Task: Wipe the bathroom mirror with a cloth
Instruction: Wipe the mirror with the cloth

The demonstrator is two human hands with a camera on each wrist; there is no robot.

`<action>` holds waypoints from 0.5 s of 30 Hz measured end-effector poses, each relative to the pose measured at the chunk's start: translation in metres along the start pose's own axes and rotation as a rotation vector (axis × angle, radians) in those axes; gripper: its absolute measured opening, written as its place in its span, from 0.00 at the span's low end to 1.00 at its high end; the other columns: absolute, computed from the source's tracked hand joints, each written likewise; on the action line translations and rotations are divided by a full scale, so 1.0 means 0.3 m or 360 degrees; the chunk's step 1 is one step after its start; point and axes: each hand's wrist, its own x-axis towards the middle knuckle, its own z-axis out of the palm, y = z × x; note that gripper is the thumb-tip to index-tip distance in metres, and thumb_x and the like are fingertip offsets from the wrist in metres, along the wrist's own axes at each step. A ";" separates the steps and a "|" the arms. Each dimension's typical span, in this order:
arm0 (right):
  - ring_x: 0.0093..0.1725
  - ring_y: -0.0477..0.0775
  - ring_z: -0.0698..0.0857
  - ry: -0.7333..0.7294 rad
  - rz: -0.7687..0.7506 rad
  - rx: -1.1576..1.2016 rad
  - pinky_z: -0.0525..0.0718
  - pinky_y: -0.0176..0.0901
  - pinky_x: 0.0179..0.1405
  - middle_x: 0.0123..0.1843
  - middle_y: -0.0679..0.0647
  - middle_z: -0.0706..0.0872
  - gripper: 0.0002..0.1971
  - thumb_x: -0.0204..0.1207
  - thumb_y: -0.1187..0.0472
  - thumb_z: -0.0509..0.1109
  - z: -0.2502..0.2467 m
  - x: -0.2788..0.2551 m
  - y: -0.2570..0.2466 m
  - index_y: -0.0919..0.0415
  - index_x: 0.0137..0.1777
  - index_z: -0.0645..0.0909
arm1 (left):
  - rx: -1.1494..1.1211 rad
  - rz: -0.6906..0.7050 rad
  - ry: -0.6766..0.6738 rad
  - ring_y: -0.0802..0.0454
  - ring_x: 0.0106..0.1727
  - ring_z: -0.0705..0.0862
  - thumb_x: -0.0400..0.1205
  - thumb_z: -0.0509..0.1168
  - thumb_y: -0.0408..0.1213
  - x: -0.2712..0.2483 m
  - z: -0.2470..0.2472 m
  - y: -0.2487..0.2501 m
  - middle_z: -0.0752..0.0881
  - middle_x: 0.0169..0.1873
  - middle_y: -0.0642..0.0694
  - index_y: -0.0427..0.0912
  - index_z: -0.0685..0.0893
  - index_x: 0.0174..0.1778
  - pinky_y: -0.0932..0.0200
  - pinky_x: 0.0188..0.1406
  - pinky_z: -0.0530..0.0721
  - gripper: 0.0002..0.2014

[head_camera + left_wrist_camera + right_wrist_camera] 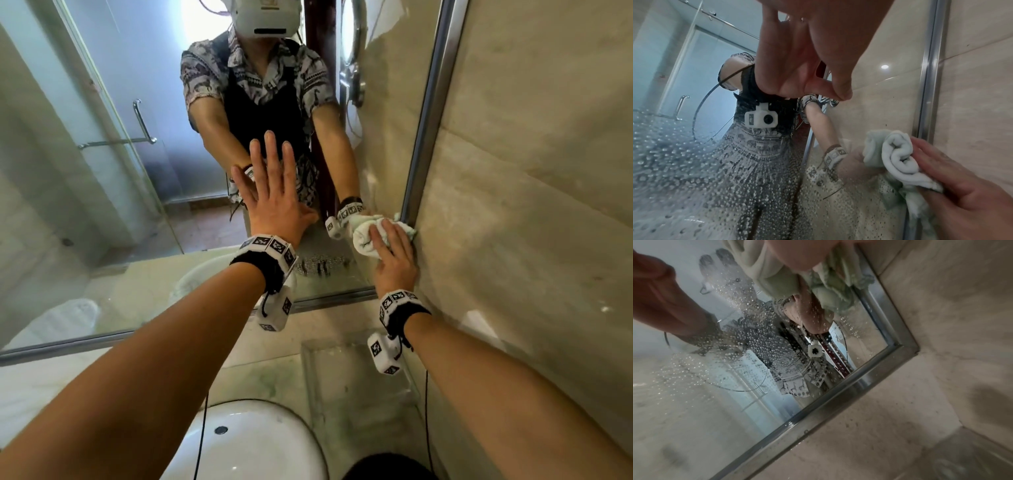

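The mirror (102, 205) has a metal frame (431, 113) and fills the wall ahead. My left hand (270, 192) lies flat on the glass with straight, spread fingers. My right hand (394, 253) holds a bunched pale green-white cloth (366, 236) against the glass beside the frame's right edge, low down. From the left wrist the cloth (898, 159) shows rolled under the right hand's fingers (962, 194). Water droplets cover the lower glass (735, 394). In the right wrist view the cloth (772, 272) sits above the frame's bottom right corner (900, 345).
Beige tiled wall (531, 171) runs along the right of the frame. Below the mirror is a stone counter (342, 383) with a white basin (246, 442). Black cables hang from both wrists. The glass reflects a person and a shower door.
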 end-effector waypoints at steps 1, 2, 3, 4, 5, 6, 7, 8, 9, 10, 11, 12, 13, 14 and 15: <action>0.72 0.58 0.75 -0.0039 -0.0002 -0.0007 0.72 0.48 0.74 0.73 0.51 0.79 0.29 0.70 0.74 0.62 -0.015 0.002 0.002 0.52 0.69 0.82 | 0.0007 -0.0006 0.0002 0.33 0.86 0.46 0.64 0.74 0.67 0.002 -0.005 0.002 0.46 0.86 0.35 0.40 0.46 0.88 0.25 0.81 0.44 0.65; 0.70 0.59 0.75 -0.0112 0.0029 -0.0013 0.74 0.50 0.72 0.72 0.51 0.80 0.29 0.69 0.73 0.63 -0.033 -0.002 0.004 0.50 0.69 0.82 | 0.0012 -0.0017 -0.0007 0.33 0.86 0.45 0.65 0.74 0.66 -0.001 -0.012 0.008 0.46 0.86 0.35 0.40 0.45 0.88 0.25 0.81 0.44 0.64; 0.66 0.61 0.75 -0.0188 0.0092 -0.0008 0.77 0.53 0.69 0.70 0.51 0.81 0.30 0.68 0.74 0.64 -0.043 -0.002 0.001 0.49 0.68 0.83 | 0.0017 -0.0027 -0.0017 0.33 0.87 0.45 0.66 0.73 0.64 0.000 -0.019 0.010 0.46 0.86 0.35 0.40 0.45 0.88 0.25 0.81 0.45 0.63; 0.63 0.63 0.76 -0.0238 0.0174 0.0013 0.79 0.56 0.65 0.68 0.52 0.81 0.31 0.66 0.75 0.65 -0.050 0.001 -0.003 0.48 0.67 0.83 | 0.0016 -0.0033 -0.0018 0.33 0.87 0.45 0.68 0.72 0.60 -0.002 -0.025 0.014 0.46 0.86 0.35 0.40 0.45 0.88 0.25 0.81 0.46 0.60; 0.60 0.64 0.76 -0.0254 0.0251 0.0038 0.80 0.58 0.61 0.66 0.53 0.82 0.31 0.64 0.77 0.66 -0.061 0.014 -0.013 0.49 0.65 0.85 | 0.0005 -0.0034 0.0003 0.33 0.87 0.46 0.71 0.71 0.55 -0.004 -0.032 0.017 0.47 0.86 0.35 0.40 0.46 0.88 0.24 0.80 0.48 0.56; 0.57 0.65 0.77 -0.0240 0.0313 0.0060 0.80 0.58 0.59 0.65 0.54 0.82 0.30 0.63 0.77 0.67 -0.068 0.035 -0.030 0.50 0.62 0.86 | -0.0005 -0.0036 0.0029 0.34 0.87 0.47 0.73 0.68 0.49 -0.009 -0.038 0.018 0.48 0.86 0.36 0.39 0.48 0.88 0.25 0.79 0.50 0.51; 0.57 0.65 0.77 -0.0198 0.0357 0.0080 0.80 0.57 0.59 0.63 0.54 0.82 0.29 0.63 0.78 0.67 -0.082 0.066 -0.053 0.50 0.61 0.87 | -0.0018 -0.0030 0.0051 0.35 0.87 0.47 0.74 0.66 0.46 -0.017 -0.043 0.019 0.48 0.87 0.36 0.39 0.49 0.88 0.25 0.79 0.51 0.48; 0.58 0.65 0.77 -0.0135 0.0394 0.0104 0.78 0.54 0.61 0.63 0.54 0.82 0.29 0.63 0.77 0.67 -0.095 0.103 -0.079 0.51 0.60 0.87 | -0.0019 -0.0017 0.0057 0.36 0.87 0.47 0.75 0.65 0.45 -0.027 -0.042 0.019 0.49 0.87 0.36 0.38 0.50 0.87 0.26 0.79 0.52 0.47; 0.60 0.65 0.77 -0.0067 0.0427 0.0136 0.75 0.50 0.64 0.63 0.55 0.82 0.28 0.64 0.77 0.67 -0.110 0.149 -0.108 0.52 0.61 0.87 | -0.0011 -0.0003 0.0041 0.37 0.87 0.47 0.76 0.65 0.48 -0.037 -0.036 0.016 0.49 0.87 0.37 0.38 0.49 0.87 0.26 0.80 0.52 0.47; 0.62 0.66 0.76 -0.0007 0.0452 0.0163 0.71 0.48 0.67 0.65 0.56 0.81 0.28 0.65 0.77 0.67 -0.128 0.200 -0.140 0.53 0.63 0.85 | 0.0007 0.0001 0.0016 0.37 0.87 0.47 0.76 0.66 0.51 -0.050 -0.028 0.012 0.49 0.87 0.37 0.38 0.49 0.88 0.27 0.80 0.51 0.49; 0.66 0.65 0.74 0.0043 0.0468 0.0181 0.68 0.47 0.70 0.67 0.56 0.79 0.29 0.67 0.76 0.66 -0.145 0.256 -0.171 0.52 0.66 0.84 | 0.0022 -0.0013 -0.0010 0.37 0.87 0.47 0.74 0.68 0.56 -0.062 -0.020 0.006 0.48 0.87 0.37 0.38 0.47 0.88 0.26 0.80 0.51 0.52; 0.68 0.64 0.72 0.0094 0.0469 0.0188 0.66 0.47 0.72 0.69 0.55 0.78 0.29 0.68 0.75 0.66 -0.159 0.319 -0.199 0.51 0.68 0.82 | 0.0031 -0.0032 -0.0038 0.37 0.87 0.46 0.73 0.69 0.59 -0.068 -0.008 -0.001 0.47 0.87 0.37 0.38 0.46 0.88 0.26 0.80 0.50 0.56; 0.69 0.63 0.71 0.0153 0.0449 0.0184 0.64 0.45 0.72 0.70 0.55 0.77 0.30 0.69 0.74 0.65 -0.170 0.381 -0.224 0.50 0.69 0.81 | 0.0036 -0.0040 -0.0057 0.38 0.87 0.44 0.71 0.70 0.62 -0.074 0.004 -0.008 0.46 0.87 0.37 0.39 0.44 0.88 0.26 0.80 0.49 0.59; 0.67 0.63 0.71 0.0217 0.0407 0.0169 0.63 0.41 0.71 0.70 0.54 0.77 0.30 0.69 0.73 0.65 -0.173 0.438 -0.241 0.49 0.70 0.80 | 0.0038 -0.0039 -0.0071 0.38 0.87 0.43 0.70 0.71 0.64 -0.078 0.014 -0.013 0.44 0.87 0.38 0.39 0.42 0.87 0.26 0.81 0.48 0.61; 0.65 0.62 0.72 0.0277 0.0355 0.0145 0.62 0.39 0.69 0.70 0.54 0.77 0.31 0.69 0.72 0.64 -0.168 0.483 -0.255 0.48 0.71 0.79 | 0.0045 -0.0039 -0.0072 0.39 0.87 0.41 0.70 0.71 0.65 -0.078 0.025 -0.019 0.43 0.87 0.38 0.40 0.41 0.87 0.27 0.82 0.47 0.62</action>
